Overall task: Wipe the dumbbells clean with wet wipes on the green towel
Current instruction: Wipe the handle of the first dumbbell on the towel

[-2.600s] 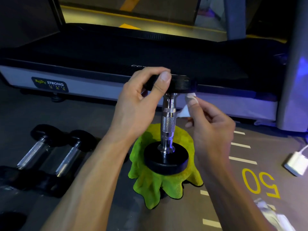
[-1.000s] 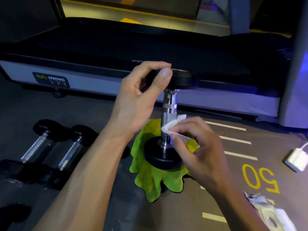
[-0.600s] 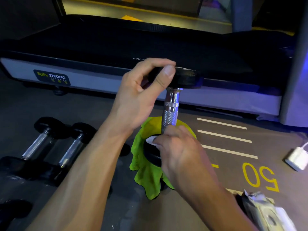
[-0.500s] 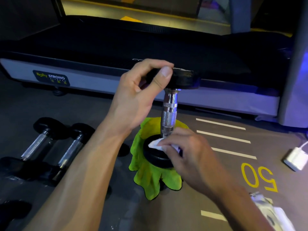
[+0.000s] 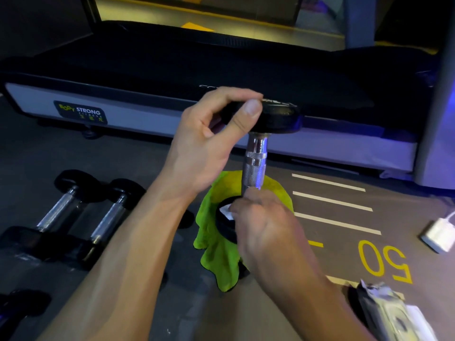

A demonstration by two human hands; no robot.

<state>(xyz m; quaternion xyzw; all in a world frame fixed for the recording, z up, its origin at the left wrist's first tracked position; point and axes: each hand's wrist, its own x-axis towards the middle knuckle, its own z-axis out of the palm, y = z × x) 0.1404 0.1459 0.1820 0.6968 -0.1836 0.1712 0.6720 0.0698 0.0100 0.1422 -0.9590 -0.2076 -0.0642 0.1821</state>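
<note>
The left hand (image 5: 209, 143) grips the top head of the upright dumbbell (image 5: 254, 163), thumb and fingers curled round its rim, while the right hand (image 5: 266, 227) pinches a white wipe (image 5: 226, 209) against the bottom head beside the shaft. The dumbbell stands on a green towel (image 5: 216, 252) on the floor. Two more dumbbells (image 5: 83, 212) lie to the left, a treadmill (image 5: 172, 70) behind, a wipes pack (image 5: 389, 313) at lower right.

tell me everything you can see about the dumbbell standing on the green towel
The dumbbell stands upright, its lower black head on the green towel. A shiny, partly knurled metal handle joins two round black heads. The left hand grips the top head; the right hand presses a white wet wipe onto the lower one.
</note>
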